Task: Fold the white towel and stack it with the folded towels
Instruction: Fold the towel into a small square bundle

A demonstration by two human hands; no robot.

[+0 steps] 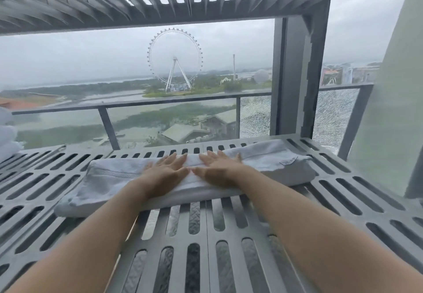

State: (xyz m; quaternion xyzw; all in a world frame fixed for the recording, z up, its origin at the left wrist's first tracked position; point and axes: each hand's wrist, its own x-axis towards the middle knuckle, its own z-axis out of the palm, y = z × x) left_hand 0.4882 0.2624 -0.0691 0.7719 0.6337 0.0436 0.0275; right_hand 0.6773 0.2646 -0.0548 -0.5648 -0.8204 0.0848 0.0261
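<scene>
So we're standing at a big grey slatted shelf [207,235], with another slatted shelf [206,11] right overhead, and past it there's a glass balcony railing [160,103] and a ferris wheel [175,59] way off in the haze. The white towel [109,178] is lying across the far half of the lower shelf as one long, thick strip running left to right, folded lengthwise. Off at the left edge of the view sits the pile of folded towels [8,141], well apart from the strip and mostly cut off. Our left hand [166,171] and right hand [219,169] are both flat on the middle of the towel, palms down, fingers straight and a bit spread, thumbs almost meeting. Neither is grabbing anything, just pressing. There's also a little tag [289,161] near the towel's right end.
</scene>
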